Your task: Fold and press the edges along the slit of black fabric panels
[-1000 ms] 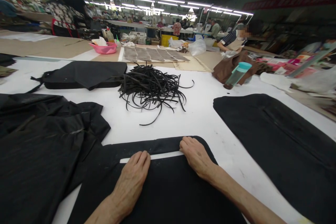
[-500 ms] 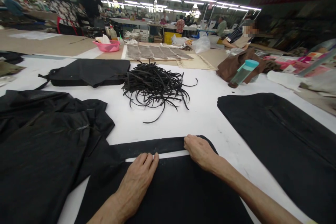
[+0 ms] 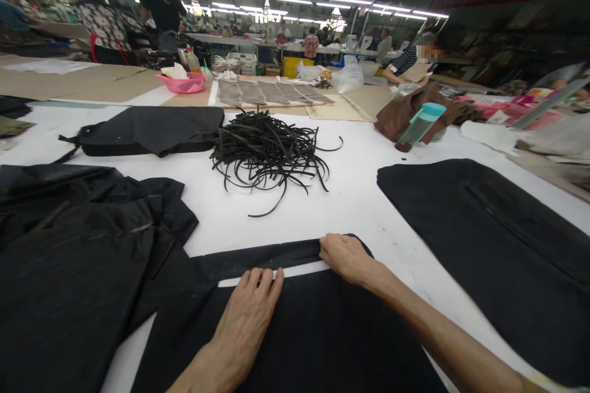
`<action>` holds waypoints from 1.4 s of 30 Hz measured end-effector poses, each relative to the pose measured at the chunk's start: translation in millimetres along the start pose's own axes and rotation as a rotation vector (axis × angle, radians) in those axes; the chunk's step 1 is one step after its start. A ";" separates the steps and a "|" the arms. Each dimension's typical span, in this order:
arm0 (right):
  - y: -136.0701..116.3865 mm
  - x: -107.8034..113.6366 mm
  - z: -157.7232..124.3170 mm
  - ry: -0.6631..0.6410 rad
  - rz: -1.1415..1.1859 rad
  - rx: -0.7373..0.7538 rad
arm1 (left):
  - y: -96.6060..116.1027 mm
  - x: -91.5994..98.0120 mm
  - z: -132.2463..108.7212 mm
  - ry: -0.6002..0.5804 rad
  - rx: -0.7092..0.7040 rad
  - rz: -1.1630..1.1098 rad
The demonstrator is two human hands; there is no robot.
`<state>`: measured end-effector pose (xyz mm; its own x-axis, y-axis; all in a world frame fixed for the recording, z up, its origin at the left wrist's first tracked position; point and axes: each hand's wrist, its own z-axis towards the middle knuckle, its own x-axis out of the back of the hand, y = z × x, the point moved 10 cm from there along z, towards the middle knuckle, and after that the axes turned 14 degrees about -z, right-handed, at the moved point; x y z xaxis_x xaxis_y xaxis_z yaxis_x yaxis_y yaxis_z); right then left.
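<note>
A black fabric panel (image 3: 341,338) lies before me on the white table surface. A long opening near its far edge shows white, with a black fabric band (image 3: 258,258) beyond it. My left hand (image 3: 249,313) rests palm down at the opening's near edge, fingers extended over the panel and the fingertips at the gap. At the right end of the band, my right hand (image 3: 345,258) is closed, its curled fingers gripping the band; the thumb is hidden. The panel's lower edge runs out of view.
Crumpled black fabric (image 3: 83,270) covers the left side. Farther off are a pile of black strips (image 3: 267,150) and a stack of black pieces (image 3: 152,129). More black fabric (image 3: 488,258) and a teal-lidded bottle (image 3: 419,127) lie right. A co-worker (image 3: 412,67) sits beyond.
The camera view has shifted slightly. My right hand's fingers curl more tightly on the band, which now creases beside them. My left hand stays at the opening's near edge.
</note>
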<state>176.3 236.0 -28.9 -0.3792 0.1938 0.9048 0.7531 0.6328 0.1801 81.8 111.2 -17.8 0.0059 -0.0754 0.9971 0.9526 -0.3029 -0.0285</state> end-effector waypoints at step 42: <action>41.1 0.6 -29.9 0.241 0.508 0.022 | 32.0 -12.7 38.3 -0.122 0.049 0.358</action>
<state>223.1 239.7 -9.4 0.1636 0.3030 0.9388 0.7967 0.5207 -0.3069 123.8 138.8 -28.6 0.3743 -0.0540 0.9257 0.8970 -0.2319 -0.3762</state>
